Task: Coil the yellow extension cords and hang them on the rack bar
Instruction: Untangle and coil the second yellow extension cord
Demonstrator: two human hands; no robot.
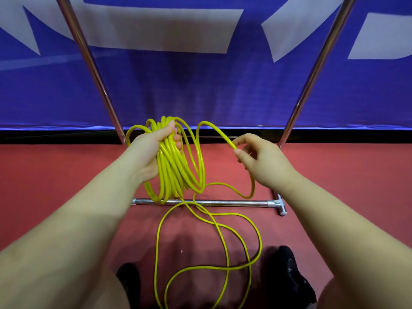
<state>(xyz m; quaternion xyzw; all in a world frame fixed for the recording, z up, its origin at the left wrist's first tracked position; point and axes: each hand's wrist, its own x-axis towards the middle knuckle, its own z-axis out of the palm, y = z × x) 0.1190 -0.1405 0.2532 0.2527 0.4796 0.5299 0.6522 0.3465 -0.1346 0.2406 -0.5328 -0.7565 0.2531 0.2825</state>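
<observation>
1. While I stand over a red floor (66, 175), my left hand (151, 152) grips a bundle of yellow extension cord (176, 166) loops, fingers curled round the strands and thumb pressed across the top.
2. My right hand (263, 159) pinches one strand of the same cord between thumb and forefinger, the other fingers loosely curled; the strand arcs from the bundle to my fingertips.
3. The uncoiled rest of the cord trails down in loose curves on the floor between my black shoes (289, 275).
4. The rack's low metal crossbar (234, 203) lies on the floor just below the bundle, its two slanted uprights (93, 70) rising before a blue banner (200, 85).
</observation>
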